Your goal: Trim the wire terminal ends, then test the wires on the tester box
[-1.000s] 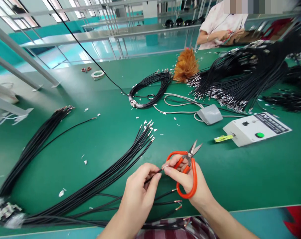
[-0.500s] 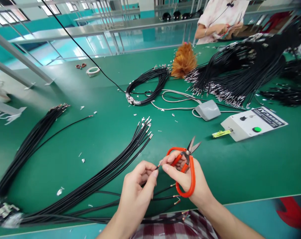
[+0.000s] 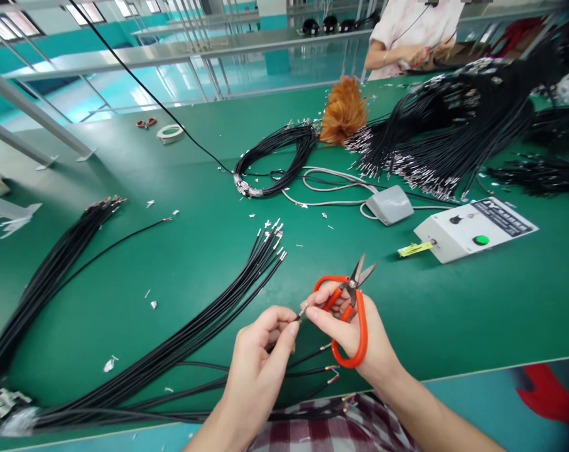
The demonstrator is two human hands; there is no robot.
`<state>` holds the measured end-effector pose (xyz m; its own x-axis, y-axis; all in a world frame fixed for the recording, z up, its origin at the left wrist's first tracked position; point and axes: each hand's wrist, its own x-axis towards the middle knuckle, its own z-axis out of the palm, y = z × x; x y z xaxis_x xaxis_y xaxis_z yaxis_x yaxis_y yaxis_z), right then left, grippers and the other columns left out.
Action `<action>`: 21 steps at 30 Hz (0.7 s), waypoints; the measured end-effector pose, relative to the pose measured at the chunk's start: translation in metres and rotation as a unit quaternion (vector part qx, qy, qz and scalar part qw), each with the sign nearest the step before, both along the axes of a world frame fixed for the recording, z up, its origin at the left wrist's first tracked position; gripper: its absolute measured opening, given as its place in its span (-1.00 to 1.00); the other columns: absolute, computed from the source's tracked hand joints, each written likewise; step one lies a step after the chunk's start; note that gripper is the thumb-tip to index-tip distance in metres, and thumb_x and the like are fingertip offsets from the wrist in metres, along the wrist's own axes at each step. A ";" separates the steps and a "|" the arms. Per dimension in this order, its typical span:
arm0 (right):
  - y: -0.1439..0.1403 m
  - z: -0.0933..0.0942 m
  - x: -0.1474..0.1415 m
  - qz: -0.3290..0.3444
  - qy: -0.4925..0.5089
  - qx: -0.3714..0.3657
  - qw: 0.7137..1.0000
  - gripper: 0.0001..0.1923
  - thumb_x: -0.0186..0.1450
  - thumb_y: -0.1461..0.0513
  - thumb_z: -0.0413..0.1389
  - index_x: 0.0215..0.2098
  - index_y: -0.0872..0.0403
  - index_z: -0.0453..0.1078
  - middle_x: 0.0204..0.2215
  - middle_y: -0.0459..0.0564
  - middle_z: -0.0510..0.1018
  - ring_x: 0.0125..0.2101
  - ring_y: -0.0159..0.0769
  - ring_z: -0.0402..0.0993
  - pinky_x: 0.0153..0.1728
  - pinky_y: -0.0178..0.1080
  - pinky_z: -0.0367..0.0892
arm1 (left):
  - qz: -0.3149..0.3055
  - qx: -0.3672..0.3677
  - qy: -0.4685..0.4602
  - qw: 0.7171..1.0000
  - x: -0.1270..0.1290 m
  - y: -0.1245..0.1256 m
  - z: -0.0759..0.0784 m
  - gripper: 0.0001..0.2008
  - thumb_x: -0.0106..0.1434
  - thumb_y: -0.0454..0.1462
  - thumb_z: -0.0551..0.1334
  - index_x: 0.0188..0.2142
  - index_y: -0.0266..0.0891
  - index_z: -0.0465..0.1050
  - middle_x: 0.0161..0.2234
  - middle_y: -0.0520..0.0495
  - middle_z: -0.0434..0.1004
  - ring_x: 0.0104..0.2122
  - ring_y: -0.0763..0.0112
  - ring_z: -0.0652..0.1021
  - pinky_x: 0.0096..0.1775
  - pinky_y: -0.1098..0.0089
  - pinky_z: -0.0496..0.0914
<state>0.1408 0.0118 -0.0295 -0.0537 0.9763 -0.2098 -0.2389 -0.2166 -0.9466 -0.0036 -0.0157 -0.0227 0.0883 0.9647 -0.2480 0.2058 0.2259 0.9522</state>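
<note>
So the thin black wire with a metal tip point(image 3: 299, 312) sits near the table's front edge, pinched by the left hand point(image 3: 260, 358). The right hand point(image 3: 348, 333) grips orange-handled scissors point(image 3: 350, 314) and fingers the tip. Looks like inspecting; next needs a careful snip, I'd guess.

Bench: green mat point(image 3: 454, 314) from near edge to far edge, pale blue strip along the near rim.
Rails: grey metal uprights and crossbars point(image 3: 209, 69) behind the bench – one slanted post at far left.
Shelf: long grey surface point(image 3: 181, 53) beyond the rails, dark round objects at its far end.
Walls: teal below, white above point(image 3: 53, 44).
Windows: row of bright panes point(image 3: 11, 22) at upper left.
Light: even daylight – pale glare on the floor past the rails.
</note>
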 end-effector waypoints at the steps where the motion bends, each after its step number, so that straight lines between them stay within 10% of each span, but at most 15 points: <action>1: 0.000 0.000 0.000 0.000 0.004 -0.003 1.000 -0.79 0.01 0.22 0.29 -0.47 0.07 0.34 -0.48 -0.08 0.54 -0.42 -0.31 0.48 -0.35 -0.26 0.38 | -0.002 -0.004 -0.002 1.000 0.000 0.000 0.000 -0.86 0.26 -0.21 0.15 -0.34 -0.24 0.39 -0.59 0.11 0.26 -0.67 0.60 0.24 -0.65 0.56 0.15; 21: -0.001 -0.007 -0.003 0.005 -0.047 0.087 0.995 -0.82 0.09 0.28 0.21 -0.49 0.04 0.25 -0.46 -0.13 0.48 -0.41 -0.35 0.45 -0.28 -0.28 0.36 | 0.001 -0.062 -0.097 0.993 -0.002 -0.001 -0.010 -0.76 0.26 -0.14 0.17 -0.22 -0.29 0.39 -0.60 0.12 0.20 -0.64 0.60 0.16 -0.65 0.57 0.01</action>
